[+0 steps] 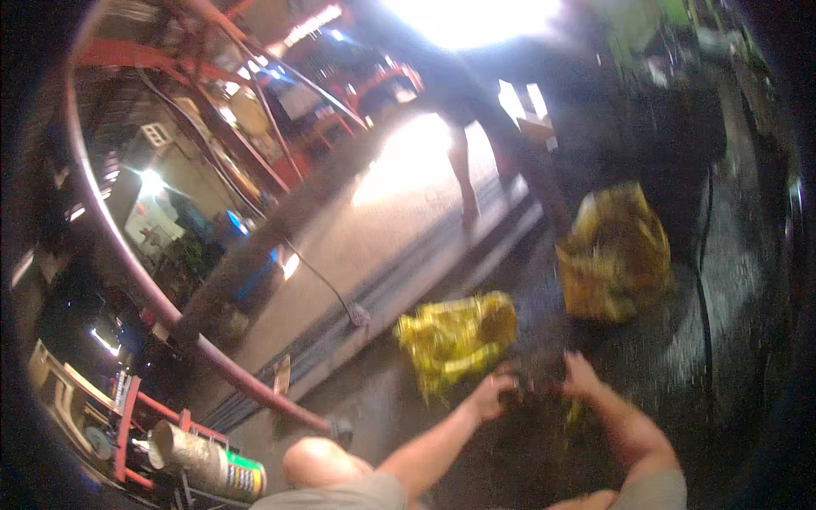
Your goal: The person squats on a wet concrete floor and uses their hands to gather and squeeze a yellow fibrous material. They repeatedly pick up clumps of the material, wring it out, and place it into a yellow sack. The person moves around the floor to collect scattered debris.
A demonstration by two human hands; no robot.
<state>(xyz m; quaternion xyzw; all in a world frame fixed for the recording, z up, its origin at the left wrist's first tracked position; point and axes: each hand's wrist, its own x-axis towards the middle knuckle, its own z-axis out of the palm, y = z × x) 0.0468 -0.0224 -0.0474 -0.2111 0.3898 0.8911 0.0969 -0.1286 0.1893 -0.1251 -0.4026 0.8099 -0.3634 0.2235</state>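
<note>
Hands meet low on the dark wet floor, and I read everything from the crumpled yellow bag that lies there. My left hand sits just below the bag's lower right corner, fingers curled around a small dark object; my right hand grips the same object from the other side, a little further right of the bag. The object is blurred and I cannot tell what it is. Both hands look clenched on it, touching or nearly touching each other. A second, larger yellow bag stands up and to the right of the first, apart from it. Up and left of the bag, a metal track runs across the floor. Beyond the track, another person's legs stand in strong backlight. Far left of the bag, a red curved pipe sweeps down, and below it lies a cylindrical can with a green end.
</note>
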